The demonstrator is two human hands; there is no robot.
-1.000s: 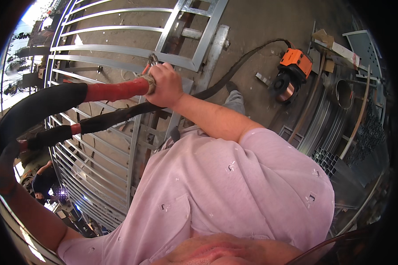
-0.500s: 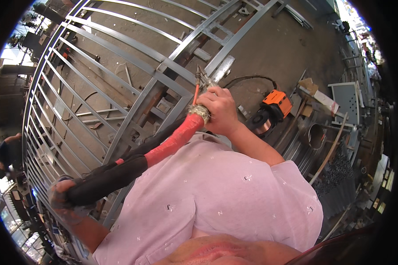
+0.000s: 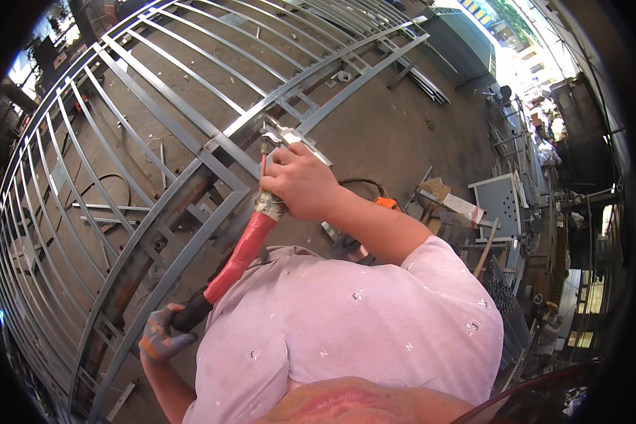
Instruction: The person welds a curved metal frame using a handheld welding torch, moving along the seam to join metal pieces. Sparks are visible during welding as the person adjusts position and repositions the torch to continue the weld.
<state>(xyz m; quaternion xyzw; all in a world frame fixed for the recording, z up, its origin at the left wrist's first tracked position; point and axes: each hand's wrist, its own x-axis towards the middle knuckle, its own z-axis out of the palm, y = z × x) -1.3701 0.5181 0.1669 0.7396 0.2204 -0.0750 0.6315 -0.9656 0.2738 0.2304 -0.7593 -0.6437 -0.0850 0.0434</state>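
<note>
My right hand [image 3: 300, 182] is bare and closed around the grip of a welding torch. The torch's narrow metal nozzle [image 3: 266, 138], with a thin orange line below it, points away from me toward a joint of a silver metal frame [image 3: 212, 152]. Just beyond my fingers is a pale silver piece [image 3: 314, 150]; whether it belongs to the torch I cannot tell. From the grip a thick cable [image 3: 242, 253] in red wrapping runs down to the left. My left hand [image 3: 164, 336], in a grey and orange glove, is wrapped around the cable's black sleeve.
The barred frame spreads across the left and far side, raised above a brown floor. An orange machine [image 3: 386, 203] is mostly hidden behind my right arm. A perforated grey metal panel [image 3: 498, 201], cardboard [image 3: 437, 188] and bundled tubes [image 3: 493, 307] lie to the right.
The view has swung, bringing more of the far frame in. My left hand has come in from the far left, nearer my right hand. My right arm now hides most of the orange machine.
</note>
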